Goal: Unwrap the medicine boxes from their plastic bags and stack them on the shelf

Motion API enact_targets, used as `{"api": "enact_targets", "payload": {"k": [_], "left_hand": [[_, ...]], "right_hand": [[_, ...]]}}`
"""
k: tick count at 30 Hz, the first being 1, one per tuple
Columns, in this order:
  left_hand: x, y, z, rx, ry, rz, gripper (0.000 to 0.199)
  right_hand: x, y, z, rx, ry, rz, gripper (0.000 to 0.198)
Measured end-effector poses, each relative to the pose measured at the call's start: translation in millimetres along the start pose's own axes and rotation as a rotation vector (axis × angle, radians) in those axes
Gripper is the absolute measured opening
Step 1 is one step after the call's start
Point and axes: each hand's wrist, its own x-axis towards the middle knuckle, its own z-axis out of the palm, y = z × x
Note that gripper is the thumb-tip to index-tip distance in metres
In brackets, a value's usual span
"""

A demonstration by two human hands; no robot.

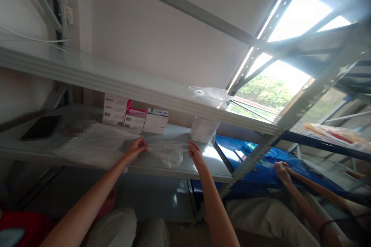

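A clear plastic bag (169, 154) is stretched between my two hands, just over the front of the lower shelf (214, 166). My left hand (137, 147) pinches one corner of its top edge, and my right hand (195, 151) pinches the opposite corner. The bag's lower part hangs crumpled, and I cannot make out anything inside it. To the left of my left hand lies a larger sheet of clear plastic (92, 144). Behind my right hand stands a stack of white boxes (204, 129), apparently wrapped in clear film.
White and pink boxes (116, 110) and blue-edged white boxes (155, 120) stand at the shelf's back. A dark flat device (40, 127) lies left. Another plastic bag (210, 95) rests on the upper shelf (139, 81). Beyond a metal post (255, 154), a co-worker's hands (282, 171) work over a blue surface.
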Motion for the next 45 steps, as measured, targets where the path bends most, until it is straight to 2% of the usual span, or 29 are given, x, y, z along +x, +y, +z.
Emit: {"api": "enact_targets", "payload": {"k": [3,6,9,13,15,17,20,25,30,34,37,40,45], "left_hand": [[6,25,4,0.017,-0.003,0.024,0.023],[15,54,2,0.099,0.019,0.141,0.020],[18,83,-4,0.123,-0.005,0.226,0.028],[7,120,-10,0.152,-0.047,0.243,0.037],[-1,133,-10,0.146,-0.102,0.230,0.039],[-8,141,-7,0.141,-0.219,0.217,0.042],[-12,141,2,0.195,-0.328,0.230,0.047],[-8,123,9,0.276,-0.201,0.198,0.031],[-5,111,-10,0.180,-0.189,0.099,0.042],[-7,109,-26,0.217,-0.104,0.073,0.039],[-11,112,-30,0.224,-0.086,0.096,0.036],[-19,118,-28,0.127,-0.084,0.103,0.037],[-25,122,-21,-0.106,-0.081,-0.005,0.041]], "right_hand": [[1,-18,-9,-0.018,-0.045,0.003,0.032],[0,-34,-15,-0.035,-0.059,-0.031,0.029],[-7,-50,-19,-0.099,-0.090,-0.098,0.034],[-20,-69,-26,-0.141,-0.152,-0.165,0.032],[-27,-76,-29,-0.115,-0.153,-0.196,0.030],[-32,-81,-30,-0.089,-0.136,-0.224,0.030],[-37,-83,-25,-0.073,-0.148,-0.263,0.033],[-39,-78,-18,-0.112,-0.206,-0.305,0.045],[-31,-75,-35,-0.169,-0.115,-0.285,0.036],[-24,-73,-48,-0.202,-0.075,-0.220,0.039],[-21,-71,-48,-0.215,-0.078,-0.223,0.038],[-21,-71,-43,-0.246,-0.119,-0.242,0.035],[-21,-75,-36,-0.218,-0.179,-0.252,0.039]]}}
